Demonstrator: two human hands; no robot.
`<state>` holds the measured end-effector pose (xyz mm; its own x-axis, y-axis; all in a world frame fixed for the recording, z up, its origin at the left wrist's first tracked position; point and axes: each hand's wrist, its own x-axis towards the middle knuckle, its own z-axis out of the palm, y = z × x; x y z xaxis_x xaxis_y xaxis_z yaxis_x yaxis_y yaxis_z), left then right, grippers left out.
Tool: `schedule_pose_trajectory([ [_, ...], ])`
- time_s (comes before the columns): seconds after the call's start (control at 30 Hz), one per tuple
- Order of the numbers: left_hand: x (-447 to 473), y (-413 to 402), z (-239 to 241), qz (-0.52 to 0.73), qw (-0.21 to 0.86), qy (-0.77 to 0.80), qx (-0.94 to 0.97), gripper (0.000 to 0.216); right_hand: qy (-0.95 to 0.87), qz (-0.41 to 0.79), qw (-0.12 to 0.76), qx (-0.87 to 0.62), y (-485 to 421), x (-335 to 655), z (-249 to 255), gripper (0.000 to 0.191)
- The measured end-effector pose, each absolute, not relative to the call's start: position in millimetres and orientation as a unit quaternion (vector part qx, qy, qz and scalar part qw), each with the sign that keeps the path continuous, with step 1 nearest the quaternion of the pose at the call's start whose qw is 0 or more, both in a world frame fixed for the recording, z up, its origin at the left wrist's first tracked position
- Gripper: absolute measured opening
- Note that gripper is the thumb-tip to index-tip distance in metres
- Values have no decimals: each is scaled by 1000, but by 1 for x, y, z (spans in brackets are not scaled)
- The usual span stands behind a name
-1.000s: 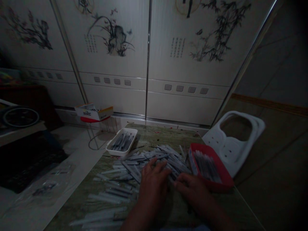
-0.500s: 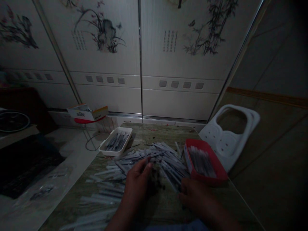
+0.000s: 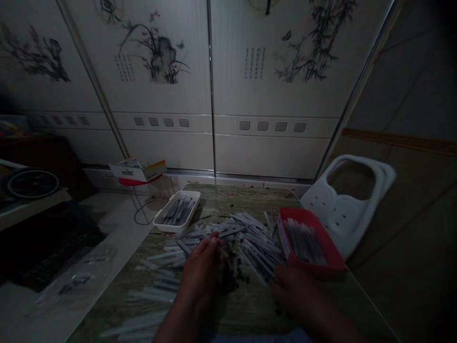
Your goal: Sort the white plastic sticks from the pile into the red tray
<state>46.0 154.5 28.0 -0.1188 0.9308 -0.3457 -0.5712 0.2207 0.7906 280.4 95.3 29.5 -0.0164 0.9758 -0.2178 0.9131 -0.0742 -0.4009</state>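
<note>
Over the table, my left hand (image 3: 200,267) is closed, thumb and fingers brought together at the near edge of a heap of pale, slim pen-like tubes (image 3: 255,238). What it pinches is blurred in the dim light. My right hand (image 3: 294,288) is curled at the heap's right end, just below the red bin; its fingers are mostly hidden. Small black pieces (image 3: 230,281), perhaps caps, are scattered between the hands. More clear tubes (image 3: 153,293) lie in rows left of my left forearm.
A white tray (image 3: 157,221) of tubes stands at the table's back left. The red bin (image 3: 333,252), packed with tubes, is at the right edge beside a white plastic chair (image 3: 357,209). Behind at left, an open carton (image 3: 124,171) rests on a red stool (image 3: 137,181).
The view has shifted slightly, moving the scene right. My left fingers have drawn down a little over the black pieces. The right hand stays curled by the bin.
</note>
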Motion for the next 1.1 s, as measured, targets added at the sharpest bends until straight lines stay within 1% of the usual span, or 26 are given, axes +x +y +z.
schedule_pose_trajectory([
  [0.1, 46, 155, 30, 602, 648, 440, 155, 22, -686, 261, 117, -669, 94, 280, 34, 11],
  [0.2, 45, 156, 31, 609, 654, 428, 132, 18, -693, 320, 164, -625, 90, 277, 42, 10],
  [0.33, 42, 156, 30, 612, 655, 421, 136, 17, -700, 371, 183, -582, 85, 272, 52, 9],
  [0.67, 43, 156, 29, 616, 658, 413, 128, 19, -715, 351, 172, -579, 86, 269, 49, 7],
  [0.87, 44, 154, 25, 594, 676, 411, 143, 27, -702, 375, 172, -581, 86, 265, 54, 9],
  [0.97, 47, 152, 27, 578, 682, 421, 153, 27, -694, 378, 203, -579, 87, 265, 52, 11],
  [1.1, 53, 147, 32, 573, 680, 426, 165, 20, -664, 406, 255, -574, 87, 266, 53, 10],
])
